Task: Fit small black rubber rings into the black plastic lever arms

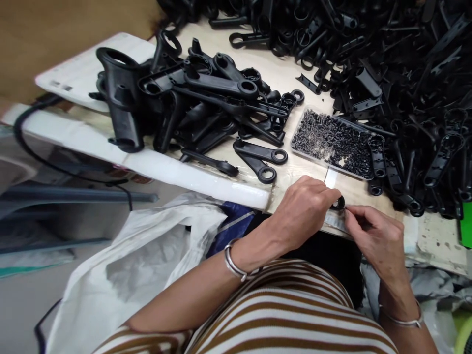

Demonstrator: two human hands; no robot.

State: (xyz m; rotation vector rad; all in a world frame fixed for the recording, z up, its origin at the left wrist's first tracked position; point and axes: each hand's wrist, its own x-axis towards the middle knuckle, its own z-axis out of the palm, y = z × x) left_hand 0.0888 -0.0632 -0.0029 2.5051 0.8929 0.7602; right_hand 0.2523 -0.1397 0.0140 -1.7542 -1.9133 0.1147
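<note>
Head view: left hand clamped a black part, likely steadying it beside the right hand, fingertips pinched together.

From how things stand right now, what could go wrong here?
The black piece in the left hand is close to the table's front edge, so a slip might drop it. The open tray of loose small pieces sits just beyond the hands; a knock could scatter them. The heaped black parts reach near the padded edge, so one might slide off.
</note>
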